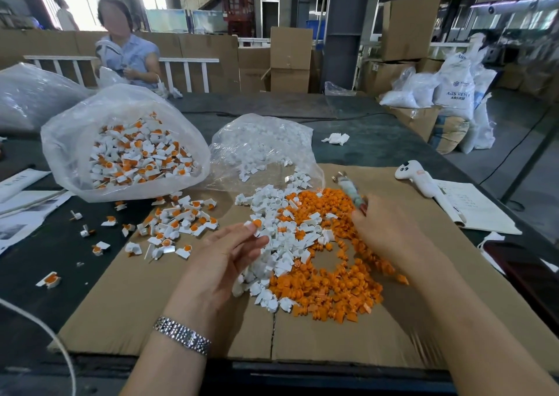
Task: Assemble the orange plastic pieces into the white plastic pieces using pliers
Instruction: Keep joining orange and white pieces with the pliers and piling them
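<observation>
Left hand holds 1 fitted piece while the right hand, pliers in its grip, reaches into the loose pile.

The clear plastic bag of finished white-and-orange pieces (127, 150) sits far left on the table (378, 147). The left hand (223, 256) pinches a white plastic piece with an orange insert (256, 224) at its fingertips. The mixed heap of loose white and orange plastic pieces (314, 250) covers the brown cardboard sheet (348, 335). The right hand (384, 226) is curled around the pliers (352, 191). Risk: the insert may be only half seated and pop out, since the pliers are not on it.
</observation>
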Motion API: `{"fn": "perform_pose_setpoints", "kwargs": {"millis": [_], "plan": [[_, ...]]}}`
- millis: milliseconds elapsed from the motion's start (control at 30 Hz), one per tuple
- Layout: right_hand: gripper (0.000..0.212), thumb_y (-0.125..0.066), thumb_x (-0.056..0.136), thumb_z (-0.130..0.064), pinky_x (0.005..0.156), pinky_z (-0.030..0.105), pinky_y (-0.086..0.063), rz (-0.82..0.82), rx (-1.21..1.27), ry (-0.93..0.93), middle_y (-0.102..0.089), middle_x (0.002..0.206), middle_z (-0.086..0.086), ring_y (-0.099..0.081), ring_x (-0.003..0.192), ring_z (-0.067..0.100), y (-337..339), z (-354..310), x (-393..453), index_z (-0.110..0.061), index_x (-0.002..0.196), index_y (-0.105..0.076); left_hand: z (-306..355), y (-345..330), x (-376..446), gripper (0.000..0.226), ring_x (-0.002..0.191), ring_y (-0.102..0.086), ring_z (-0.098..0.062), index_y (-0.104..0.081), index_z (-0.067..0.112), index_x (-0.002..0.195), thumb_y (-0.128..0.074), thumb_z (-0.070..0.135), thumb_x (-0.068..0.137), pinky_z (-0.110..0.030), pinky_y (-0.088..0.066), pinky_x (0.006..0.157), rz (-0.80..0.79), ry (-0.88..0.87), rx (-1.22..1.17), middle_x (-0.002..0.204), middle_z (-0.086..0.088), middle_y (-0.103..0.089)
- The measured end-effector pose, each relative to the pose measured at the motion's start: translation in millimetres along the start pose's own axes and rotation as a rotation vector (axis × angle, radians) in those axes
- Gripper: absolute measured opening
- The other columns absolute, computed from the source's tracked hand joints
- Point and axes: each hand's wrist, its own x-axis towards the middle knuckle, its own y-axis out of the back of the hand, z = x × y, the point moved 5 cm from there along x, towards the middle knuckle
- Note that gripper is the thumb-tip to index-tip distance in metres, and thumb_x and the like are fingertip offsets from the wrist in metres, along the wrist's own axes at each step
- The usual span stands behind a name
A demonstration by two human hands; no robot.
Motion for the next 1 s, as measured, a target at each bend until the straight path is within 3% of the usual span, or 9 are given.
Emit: {"fn": "perform_pose_setpoints", "kwargs": {"millis": [133,200,333,433,667,1000], "plan": [[0.031,-0.049,0.104,-0.032,0.07,0.036,-0.053,-0.482,0.238,0.131,-0.07,0.087,0.01,-0.063,0.069,0.017,-1.7,-40.4,-26.6,-0.006,0.096,-0.064,5.2,-8.2,-1.1,0.028,0.085,-0.079,-0.02,-0.072,0.0,0.1,-0.079,0.011,0.076,-0.018,-0.057,0.055,-0.029,-0.017,0.01,0.094,-0.011,-0.079],[0.035,-0.049,0.104,-0.035,0.075,0.04,-0.054,-0.595,0.193,0.18,-0.074,0.095,0.013,-0.065,0.076,0.022,-5.3,-52.7,-38.0,-0.006,0.096,-0.067,8.2,-11.4,-1.9,0.025,0.083,-0.078,-0.018,-0.072,0.0,0.102,-0.079,0.009,0.079,-0.018,-0.055,0.053,-0.031,-0.022,0.008,0.094,-0.01,-0.079],[0.047,-0.047,0.104,-0.041,0.073,0.043,-0.046,-0.599,0.119,0.247,-0.07,0.103,0.026,-0.055,0.075,0.025,-6.2,-71.6,-44.8,0.001,0.097,-0.068,13.3,-14.4,-4.0,0.036,0.082,-0.078,-0.018,-0.071,-0.003,0.105,-0.08,0.012,0.074,-0.017,-0.053,0.051,-0.033,-0.05,0.019,0.092,-0.01,-0.077],[0.047,-0.046,0.104,-0.043,0.071,0.045,-0.046,-0.605,0.082,0.27,-0.069,0.091,0.021,-0.053,0.073,0.024,-7.2,-75.9,-47.7,-0.001,0.092,-0.064,15.0,-13.9,-4.6,0.043,0.083,-0.078,-0.021,-0.07,-0.005,0.108,-0.081,0.012,0.07,-0.018,-0.054,0.051,-0.023,-0.069,0.029,0.096,-0.014,-0.078],[0.04,-0.043,0.105,-0.042,0.072,0.048,-0.05,-0.608,0.065,0.299,-0.066,0.085,0.015,-0.053,0.071,0.023,-10.9,-81.3,-53.2,-0.013,0.081,-0.055,13.9,-13.7,-4.9,0.015,0.085,-0.079,-0.024,-0.07,-0.001,0.096,-0.077,0.003,0.084,-0.019,-0.055,0.052,-0.022,-0.076,0.085,0.096,-0.016,-0.079],[0.038,-0.042,0.106,-0.039,0.069,0.04,-0.043,-0.612,0.103,0.307,-0.055,0.079,0.012,-0.049,0.071,0.024,-14.5,-82.4,-57.0,-0.012,0.083,-0.052,15.7,-19.0,-7.2,0.018,0.073,-0.077,-0.019,-0.069,-0.006,0.102,-0.075,0.001,0.086,-0.018,-0.054,0.05,0.02,-0.068,0.132,0.092,-0.017,-0.079]]}}
